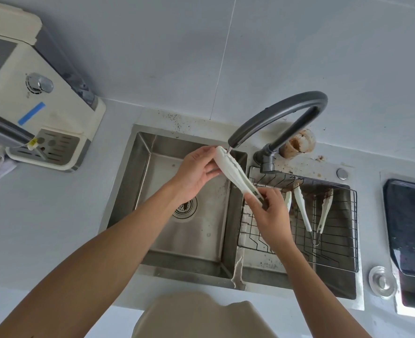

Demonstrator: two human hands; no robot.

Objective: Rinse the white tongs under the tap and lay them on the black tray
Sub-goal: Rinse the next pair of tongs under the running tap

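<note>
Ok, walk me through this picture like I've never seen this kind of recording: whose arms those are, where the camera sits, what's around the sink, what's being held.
There is no machine here. A person wears one wide-angle camera on the head, looking down, so the arms are their own.

The left hand grips the wide end of the white tongs; the right hand pinches the narrow end. The wide end sits right under the spout of the grey tap, over the steel sink.

To the right, a wire rack holds more white tongs. Further right is the black tray. At upper left stands a cream countertop appliance.
</note>
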